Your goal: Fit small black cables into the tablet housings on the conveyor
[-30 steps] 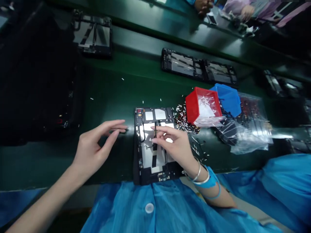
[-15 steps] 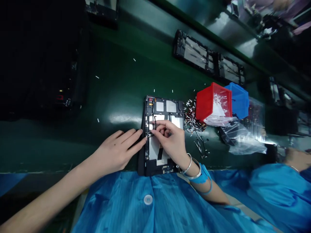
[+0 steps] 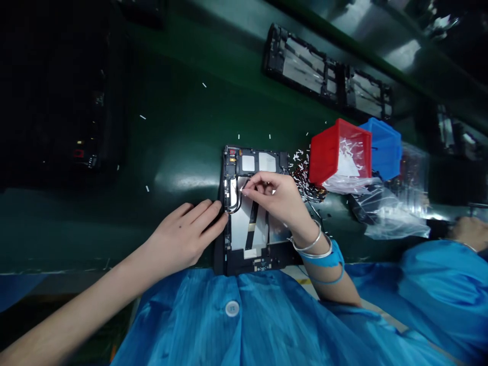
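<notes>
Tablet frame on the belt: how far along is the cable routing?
Done: tablet frame lies open at the belt near edge, flat black strip down its middle already in place. In hand: right hand pinches the thin black cable, whose loop curves along the frame's left side; left hand braces that edge. Left: the pinched end looks unseated, likely needs pressing down.

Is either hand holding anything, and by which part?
The right hand pinches a thin black cable by its upper end above the open tablet. The left hand holds nothing; it rests on the tablet's left edge.
</notes>
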`<move>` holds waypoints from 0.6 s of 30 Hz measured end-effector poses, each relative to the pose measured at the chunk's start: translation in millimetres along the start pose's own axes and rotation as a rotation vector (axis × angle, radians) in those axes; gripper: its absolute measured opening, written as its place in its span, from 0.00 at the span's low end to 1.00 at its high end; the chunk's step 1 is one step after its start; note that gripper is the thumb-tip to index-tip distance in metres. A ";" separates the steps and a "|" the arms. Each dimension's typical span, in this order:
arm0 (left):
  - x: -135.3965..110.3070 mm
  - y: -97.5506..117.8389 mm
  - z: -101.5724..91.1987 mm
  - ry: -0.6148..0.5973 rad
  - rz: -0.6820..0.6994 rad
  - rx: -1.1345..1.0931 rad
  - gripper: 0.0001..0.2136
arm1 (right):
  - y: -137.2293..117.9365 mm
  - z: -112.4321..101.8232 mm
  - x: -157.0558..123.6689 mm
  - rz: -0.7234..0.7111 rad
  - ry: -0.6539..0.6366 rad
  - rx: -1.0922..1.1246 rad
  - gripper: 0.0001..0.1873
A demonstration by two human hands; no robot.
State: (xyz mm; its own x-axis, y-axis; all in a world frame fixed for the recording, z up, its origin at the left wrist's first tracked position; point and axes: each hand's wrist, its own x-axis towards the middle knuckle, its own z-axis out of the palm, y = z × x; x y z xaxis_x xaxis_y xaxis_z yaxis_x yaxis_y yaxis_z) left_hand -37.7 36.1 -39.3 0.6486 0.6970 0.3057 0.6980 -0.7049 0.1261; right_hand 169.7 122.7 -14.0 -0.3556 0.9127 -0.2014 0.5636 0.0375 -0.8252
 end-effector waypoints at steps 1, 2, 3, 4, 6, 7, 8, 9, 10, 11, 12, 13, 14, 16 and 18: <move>1.4 0.1 -0.6 0.010 0.004 -0.006 0.16 | 0.2 -2.5 3.1 0.007 -0.030 -0.005 0.03; 2.8 0.1 -1.0 0.019 0.010 -0.010 0.16 | 0.4 -4.0 5.3 0.010 -0.049 -0.015 0.03; 4.2 -0.1 -1.1 0.028 0.016 -0.014 0.16 | 0.5 -4.6 6.8 0.008 -0.057 -0.025 0.03; 5.5 -0.3 -0.9 0.034 0.023 -0.019 0.16 | 0.6 -4.3 7.5 0.003 -0.054 -0.036 0.02; 7.7 -0.9 0.4 0.015 0.031 -0.034 0.17 | 0.3 -2.3 7.7 -0.009 -0.038 -0.067 0.02; 8.6 -1.2 1.3 -0.003 0.031 -0.048 0.17 | 0.0 -1.2 7.5 -0.015 -0.029 -0.086 0.03; 9.2 -1.4 2.3 -0.020 0.028 -0.065 0.18 | -0.4 -0.2 7.2 -0.020 -0.021 -0.105 0.03; 9.6 -1.5 3.3 -0.035 0.025 -0.085 0.18 | -0.8 0.5 7.0 -0.024 -0.018 -0.125 0.03; 9.9 -1.6 4.2 -0.047 0.023 -0.104 0.18 | -1.3 0.9 6.9 -0.029 -0.017 -0.143 0.03; 10.0 -1.6 4.9 -0.051 0.025 -0.118 0.19 | -1.7 1.0 7.0 -0.033 -0.017 -0.160 0.04; 10.0 -1.7 5.4 -0.052 0.033 -0.122 0.19 | -2.1 1.0 7.2 -0.037 -0.016 -0.175 0.04; 10.1 -1.9 5.8 -0.053 0.042 -0.119 0.19 | -2.4 0.9 7.5 -0.039 -0.015 -0.189 0.05; 10.2 -2.3 6.1 -0.054 0.054 -0.118 0.20 | -2.7 0.7 7.8 -0.041 -0.013 -0.200 0.05; 10.5 -3.9 6.2 -0.063 0.068 -0.138 0.20 | -3.3 0.5 8.1 -0.043 -0.011 -0.221 0.05; 11.0 -6.1 5.9 -0.088 0.067 -0.196 0.20 | -4.2 0.7 8.2 -0.047 -0.008 -0.239 0.05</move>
State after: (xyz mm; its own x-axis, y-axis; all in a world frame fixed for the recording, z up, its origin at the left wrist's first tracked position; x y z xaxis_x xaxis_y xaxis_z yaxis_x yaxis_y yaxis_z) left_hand -33.0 48.8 -42.3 0.7214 0.6507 0.2370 0.5860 -0.7559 0.2919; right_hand 163.9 129.7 -12.6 -0.3910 0.9043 -0.1713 0.7068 0.1758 -0.6852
